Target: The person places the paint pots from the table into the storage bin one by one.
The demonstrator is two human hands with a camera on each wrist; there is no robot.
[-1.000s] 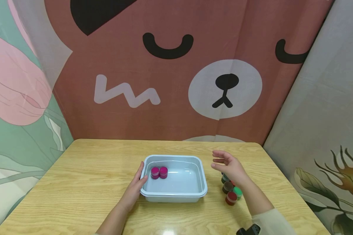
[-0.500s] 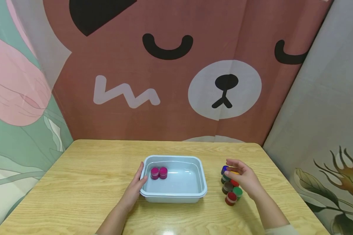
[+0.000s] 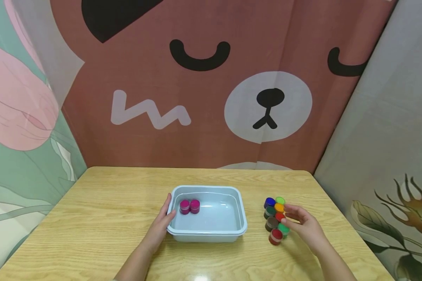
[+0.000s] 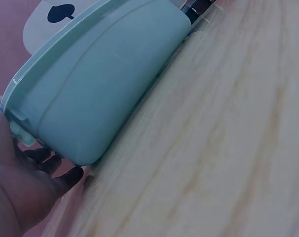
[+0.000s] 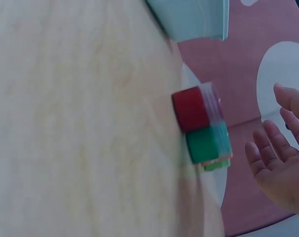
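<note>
In the head view, my left hand (image 3: 160,221) grips the left side of a pale blue plastic tray (image 3: 208,236), thumb at the rim and fingers along the outside. The left wrist view shows fingertips at the lower corner of the tray (image 4: 97,89). Two magenta paint pots (image 3: 185,207) stand together inside it. To the right of the tray, my right hand (image 3: 306,227) hovers with loosely bent fingers beside several paint pots. Nearest are a red pot (image 3: 279,216) and a green pot (image 3: 284,229). The right wrist view shows a gap between the hand (image 5: 282,153) and a dark red pot (image 5: 191,108).
The pots stand in a tight cluster on the wooden table (image 3: 119,207): dark red (image 3: 276,237), brown (image 3: 272,223), dark green (image 3: 269,212), blue (image 3: 269,202), orange (image 3: 279,208) and light green (image 3: 280,200). A bear-print curtain (image 3: 204,144) hangs behind the table.
My right hand has moved from above the far end of the pots to their right side, nearer to me, uncovering the far pots. The left hand and the tray have stayed in place.
</note>
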